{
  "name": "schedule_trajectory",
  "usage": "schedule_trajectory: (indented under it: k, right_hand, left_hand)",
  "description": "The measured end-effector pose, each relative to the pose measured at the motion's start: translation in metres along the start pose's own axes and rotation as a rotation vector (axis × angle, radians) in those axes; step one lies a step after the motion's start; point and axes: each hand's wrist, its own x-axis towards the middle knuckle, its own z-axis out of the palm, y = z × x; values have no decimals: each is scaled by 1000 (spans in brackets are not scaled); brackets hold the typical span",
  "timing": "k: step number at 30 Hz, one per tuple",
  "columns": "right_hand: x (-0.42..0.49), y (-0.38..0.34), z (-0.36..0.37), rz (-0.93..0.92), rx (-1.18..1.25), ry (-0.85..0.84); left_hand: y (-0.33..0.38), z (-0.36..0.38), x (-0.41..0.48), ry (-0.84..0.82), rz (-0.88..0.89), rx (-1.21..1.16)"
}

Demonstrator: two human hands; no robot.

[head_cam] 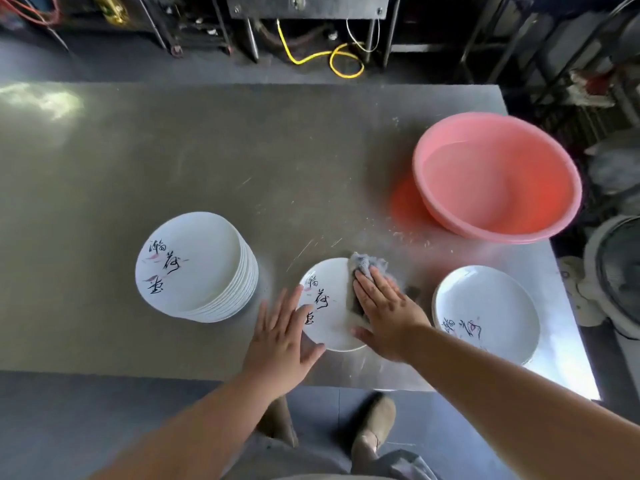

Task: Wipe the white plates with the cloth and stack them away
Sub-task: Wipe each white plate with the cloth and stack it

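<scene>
A single white plate (327, 306) with black calligraphy lies flat near the table's front edge. My right hand (384, 313) presses a grey cloth (362, 271) flat onto the plate's right side, fingers straight. My left hand (284, 337) rests with spread fingers on the plate's left rim. A tall stack of the same white plates (197, 268) stands to the left. A low stack of plates (485, 310) sits to the right.
A pink plastic basin (498, 178) stands at the back right of the steel table (173, 161). A fan (620, 275) stands beyond the table's right edge. Dark metal frames and a yellow cable (322, 57) lie behind the table.
</scene>
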Motion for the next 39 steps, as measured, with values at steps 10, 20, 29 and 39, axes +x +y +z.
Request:
schedule_trajectory:
  k: [10, 20, 29, 39]
  right_hand:
    - [-40, -37, 32, 193, 137, -59]
    - [-10, -20, 9, 131, 157, 22]
    - [-21, -10, -6, 78, 146, -70]
    - [-32, -42, 20, 165, 192, -19]
  left_hand:
    - [-8, 7, 15, -101, 35, 26]
    - [51, 8, 11, -26, -301, -106]
    - [6, -12, 32, -11, -25, -23]
    - [-2, -12, 52, 28, 39, -17]
